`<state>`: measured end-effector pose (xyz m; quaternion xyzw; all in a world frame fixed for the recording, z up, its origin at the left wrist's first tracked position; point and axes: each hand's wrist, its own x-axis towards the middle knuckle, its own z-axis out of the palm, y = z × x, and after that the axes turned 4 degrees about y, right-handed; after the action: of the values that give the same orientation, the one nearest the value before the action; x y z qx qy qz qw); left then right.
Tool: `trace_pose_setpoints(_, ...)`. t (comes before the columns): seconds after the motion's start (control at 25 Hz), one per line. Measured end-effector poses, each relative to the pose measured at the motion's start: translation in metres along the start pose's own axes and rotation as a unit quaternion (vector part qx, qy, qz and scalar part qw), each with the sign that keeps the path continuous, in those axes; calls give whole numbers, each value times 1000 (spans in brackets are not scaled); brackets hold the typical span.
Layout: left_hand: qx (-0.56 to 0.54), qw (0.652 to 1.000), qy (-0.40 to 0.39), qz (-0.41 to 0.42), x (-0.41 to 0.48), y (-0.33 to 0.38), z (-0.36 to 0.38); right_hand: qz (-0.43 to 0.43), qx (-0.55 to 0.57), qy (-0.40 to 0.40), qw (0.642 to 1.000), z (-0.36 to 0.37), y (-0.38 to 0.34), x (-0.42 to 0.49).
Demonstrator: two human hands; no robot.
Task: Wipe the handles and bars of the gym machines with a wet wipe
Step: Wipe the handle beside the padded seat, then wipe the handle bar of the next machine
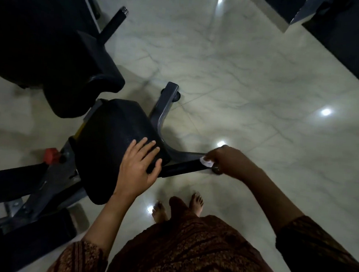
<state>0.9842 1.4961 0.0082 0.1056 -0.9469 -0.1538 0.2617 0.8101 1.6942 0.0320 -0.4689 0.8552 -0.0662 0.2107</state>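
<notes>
Pale marble-look tiles (252, 81) run across the whole room, polished enough to throw back several bright spots of ceiling light, with thin grey veins and grout lines crossing under us. Low over that floor, our right hand (229, 160) curls its fingers round a small white wet wipe (207, 161) and presses it against the outer end of a black handle bar (182, 168) that sticks out sideways from the gym machine. Only a crumpled bit of the wipe shows between the fingers and the bar. Our left hand (139, 165) lies flat, fingers straight and slightly spread, on the near right edge of the black seat pad (110, 135); its thumb reaches down close to the inner end of the same bar. Behind the pad, a curved grey frame leg (161, 111) runs away to a dark foot on the tiles. A larger black back pad (52, 52) sits up and to the left, and a black peg with a shiny tip (115, 21) angles out beside it. A red knob (53, 153) stands on the grey frame to the left of the seat. Below the bar we see our bare feet (196, 203) on the tiles and the brown patterned garment (187, 253) we wear. Dark furniture (340, 41), too dim to make out, fills the far right corner.
</notes>
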Motion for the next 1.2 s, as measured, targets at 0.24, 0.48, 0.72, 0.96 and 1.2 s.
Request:
trace_pose_setpoints(0.24,-85,994,8,-64,84,52,8,99,214,223,946,-54,39,11)
trace_pose_setpoints(0.48,-141,975,-28,-167,220,125,52,50,210,283,935,-156,118,46)
trace_pose_setpoints(0.72,-119,972,6,-203,323,192,91,14,187,264,946,-247,211,57)
trace_pose_setpoints(0.96,-86,976,-19,-200,381,215,114,-30,224,264,938,-286,256,79)
trace_pose_setpoints(1.2,-75,968,7,-240,442,190,148,-72,237,223,943,-305,293,147)
